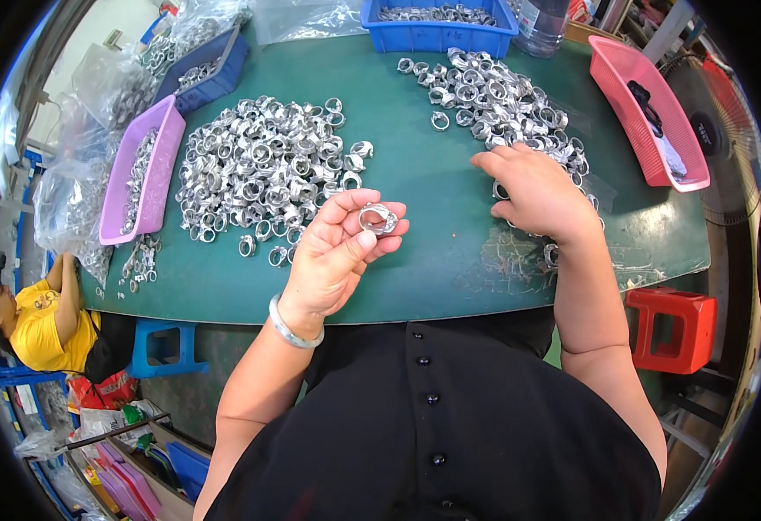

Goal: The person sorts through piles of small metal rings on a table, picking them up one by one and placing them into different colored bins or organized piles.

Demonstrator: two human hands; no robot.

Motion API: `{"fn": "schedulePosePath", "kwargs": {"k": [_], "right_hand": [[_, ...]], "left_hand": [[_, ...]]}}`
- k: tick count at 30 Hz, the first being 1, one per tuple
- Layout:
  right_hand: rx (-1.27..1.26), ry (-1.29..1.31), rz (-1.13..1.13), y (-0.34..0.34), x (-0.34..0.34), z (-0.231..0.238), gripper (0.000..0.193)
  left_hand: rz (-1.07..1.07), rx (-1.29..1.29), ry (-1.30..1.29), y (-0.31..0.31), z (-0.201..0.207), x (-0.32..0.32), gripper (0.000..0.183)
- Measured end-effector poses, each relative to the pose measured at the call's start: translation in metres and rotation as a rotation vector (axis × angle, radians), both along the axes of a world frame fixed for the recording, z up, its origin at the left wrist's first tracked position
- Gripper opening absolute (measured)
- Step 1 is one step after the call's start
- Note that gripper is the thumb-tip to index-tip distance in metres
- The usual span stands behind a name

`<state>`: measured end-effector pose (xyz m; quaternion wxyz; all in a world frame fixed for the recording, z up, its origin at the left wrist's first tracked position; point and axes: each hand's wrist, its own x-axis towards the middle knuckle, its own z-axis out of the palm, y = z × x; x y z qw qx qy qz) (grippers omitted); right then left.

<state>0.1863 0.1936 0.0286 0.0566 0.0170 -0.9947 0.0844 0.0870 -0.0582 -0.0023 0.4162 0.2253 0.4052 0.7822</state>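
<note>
My left hand (337, 247) pinches a silvery metal ring-shaped part (379, 219) between thumb and fingers, above the table's near middle. A pale bangle circles that wrist. Behind and left of this hand spreads a large heap of similar metal rings (263, 165). My right hand (537, 193) reaches over the near part of a second heap of metal rings (493, 94). Its fingers point left, with the thumb apart from them, and nothing shows in its grip. The hand covers some of the rings beneath it.
The green table (398, 286) carries a purple basket (162, 187) and a blue bin (224, 74) at left, another blue bin (441, 36) at the far edge, a clear bottle (540, 26) and a pink basket (684, 143) at right. A person (50, 326) in yellow sits at left.
</note>
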Motion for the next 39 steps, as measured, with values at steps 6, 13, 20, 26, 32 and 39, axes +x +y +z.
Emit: {"fn": "schedulePosePath", "kwargs": {"k": [6, 13, 20, 26, 32, 39], "right_hand": [[0.058, -0.066, -0.001, -0.004, -0.004, -0.007, 0.024], [0.026, -0.018, -0.007, -0.004, -0.006, -0.011, 0.02], [-0.025, -0.005, 0.012, -0.003, -0.009, -0.015, 0.019], [0.016, 0.074, 0.037, -0.003, -0.003, -0.007, 0.018], [0.14, 0.016, -0.056, 0.0, 0.004, -0.005, 0.016], [0.03, 0.025, 0.023, 0.007, -0.006, -0.014, 0.021]], "left_hand": [[-0.014, -0.01, -0.145, -0.001, 0.002, -0.001, 0.034], [-0.074, 0.093, -0.429, -0.006, -0.004, -0.003, 0.027], [-0.071, 0.092, -0.582, -0.008, -0.01, -0.003, 0.029], [-0.084, 0.111, -0.635, -0.01, -0.009, -0.005, 0.034], [-0.043, 0.094, -0.581, -0.011, -0.005, -0.01, 0.036], [0.577, -0.436, 0.599, -0.009, -0.005, -0.043, 0.021]]}}
